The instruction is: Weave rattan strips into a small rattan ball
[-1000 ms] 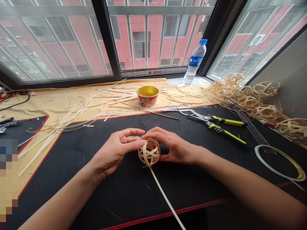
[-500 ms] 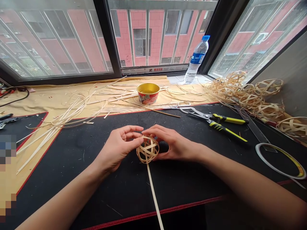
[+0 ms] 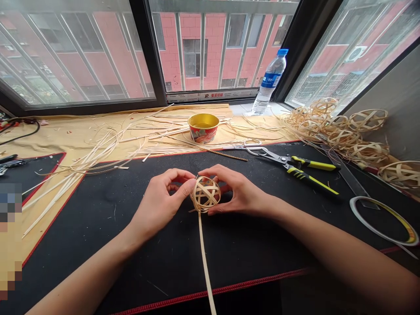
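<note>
Between my hands is a small woven bamboo ball [image 3: 206, 192] with star-shaped gaps in its weave. A long pale strip [image 3: 204, 258] trails from its underside toward me, past the red-stitched front edge of the black mat [image 3: 157, 271]. My left hand [image 3: 167, 194] pinches the ball's upper left side with thumb and forefinger. Curved around the ball's right side, my right hand [image 3: 234, 188] grips it with the thumb low and the fingers along the top and back. Some of those fingertips are hidden behind the ball.
Yellow-handled pliers [image 3: 295, 168] lie right of my hands, near a metal ruler [image 3: 348, 175] and a tape roll [image 3: 383, 221]. A red-gold bowl [image 3: 203, 129] and a water bottle [image 3: 269, 83] stand behind. Loose strips [image 3: 95, 157] lie left; finished woven balls [image 3: 344, 131] pile up right.
The ball has shifted slightly up and right and turned in my hands. Its trailing strip now leaves from farther left, and its free end has swung left.
</note>
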`<state>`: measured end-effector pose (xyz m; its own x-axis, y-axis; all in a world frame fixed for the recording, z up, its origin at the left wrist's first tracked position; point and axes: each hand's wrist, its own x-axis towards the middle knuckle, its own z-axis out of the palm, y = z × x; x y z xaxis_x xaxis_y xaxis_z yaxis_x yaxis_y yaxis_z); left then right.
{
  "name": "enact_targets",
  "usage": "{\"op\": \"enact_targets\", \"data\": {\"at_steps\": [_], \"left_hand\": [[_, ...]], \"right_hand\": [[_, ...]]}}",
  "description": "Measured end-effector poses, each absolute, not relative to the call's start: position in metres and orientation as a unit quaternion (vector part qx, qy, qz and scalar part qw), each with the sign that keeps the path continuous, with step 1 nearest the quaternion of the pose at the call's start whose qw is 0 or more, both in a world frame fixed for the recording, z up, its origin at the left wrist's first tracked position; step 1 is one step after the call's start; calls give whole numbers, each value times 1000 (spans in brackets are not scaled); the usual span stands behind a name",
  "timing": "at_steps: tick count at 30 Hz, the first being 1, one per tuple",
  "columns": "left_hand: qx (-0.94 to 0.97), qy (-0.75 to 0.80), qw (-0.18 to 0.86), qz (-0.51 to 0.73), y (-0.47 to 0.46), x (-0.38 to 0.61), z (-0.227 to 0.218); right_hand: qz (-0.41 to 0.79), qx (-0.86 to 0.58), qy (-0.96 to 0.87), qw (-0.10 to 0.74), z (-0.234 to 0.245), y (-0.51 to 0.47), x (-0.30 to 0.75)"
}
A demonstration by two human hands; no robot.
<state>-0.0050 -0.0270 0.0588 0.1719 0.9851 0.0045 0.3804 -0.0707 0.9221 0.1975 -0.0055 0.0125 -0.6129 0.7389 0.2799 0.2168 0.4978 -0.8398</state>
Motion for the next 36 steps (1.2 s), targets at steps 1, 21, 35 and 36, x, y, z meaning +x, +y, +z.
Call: {"op": "enact_targets", "data": {"at_steps": [1,21,35,36], "left_hand": [[650,542,402,349,-27,-5,59],[685,535,384,312,-25,-6,56],[715,523,320,336,-28,-6,51],[715,522,318,338,-28,-6,51]], "right_hand": [[398,-308,-800,327,12,-5,198],[633,-387,-597,304,16,5,196],[615,-378,-615,319,11,6,193],[613,-377,-616,320,11,6,193]]}}
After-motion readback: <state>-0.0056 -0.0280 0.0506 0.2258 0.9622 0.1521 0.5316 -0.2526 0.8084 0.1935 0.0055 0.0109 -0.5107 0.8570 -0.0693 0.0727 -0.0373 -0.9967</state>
